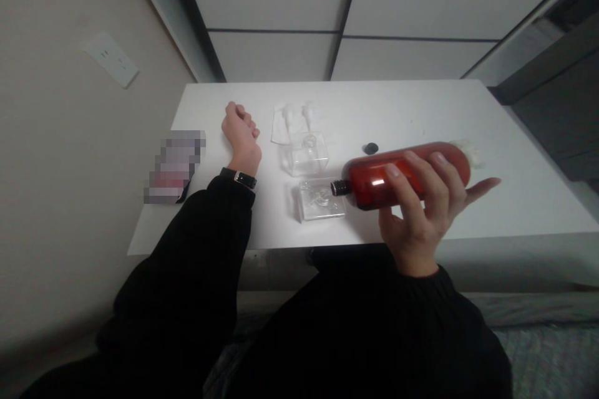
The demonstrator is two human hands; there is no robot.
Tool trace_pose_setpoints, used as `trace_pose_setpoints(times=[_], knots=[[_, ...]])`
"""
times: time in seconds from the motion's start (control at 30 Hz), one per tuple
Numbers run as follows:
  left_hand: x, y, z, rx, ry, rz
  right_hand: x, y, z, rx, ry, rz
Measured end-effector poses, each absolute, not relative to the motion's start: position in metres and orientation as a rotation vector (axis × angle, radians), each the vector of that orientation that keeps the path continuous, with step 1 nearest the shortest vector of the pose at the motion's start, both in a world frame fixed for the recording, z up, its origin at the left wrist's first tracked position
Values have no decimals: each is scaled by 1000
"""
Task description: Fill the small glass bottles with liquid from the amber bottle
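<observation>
My right hand [423, 199] grips an amber bottle [374, 181], tipped nearly onto its side. The bottle's uncapped black threaded mouth points left, over the right side of a clear plastic box [322, 209]. No stream of liquid shows at the mouth. A black cap [371, 148] lies on the table just beyond the bottle. Left of the boxes, my left hand [241, 128] rests with its fingers curled in a loose fist, and nothing shows in it. A second clear box [307, 156] stands behind the first one, with a round shape inside.
On the white table [224, 224], two white bulb-ended items [297, 114] lie at the back on a thin sheet. Something pale and crumpled [468, 153] sits behind the bottle's base. A blurred-out flat object [175, 168] lies at the left edge. White panels [276, 56] rise behind the table.
</observation>
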State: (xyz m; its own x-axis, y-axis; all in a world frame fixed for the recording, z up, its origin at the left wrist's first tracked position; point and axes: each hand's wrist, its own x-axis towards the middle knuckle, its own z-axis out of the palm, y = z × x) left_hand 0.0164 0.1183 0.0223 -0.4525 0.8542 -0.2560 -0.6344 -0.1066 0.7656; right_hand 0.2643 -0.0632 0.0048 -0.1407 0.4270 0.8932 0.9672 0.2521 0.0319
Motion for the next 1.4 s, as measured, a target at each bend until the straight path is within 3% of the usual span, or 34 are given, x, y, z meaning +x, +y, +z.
trace_pose_setpoints(times=[1.4], knots=[[17, 116, 22, 348, 1084, 1778, 264, -62, 8, -1237, -1679, -817]])
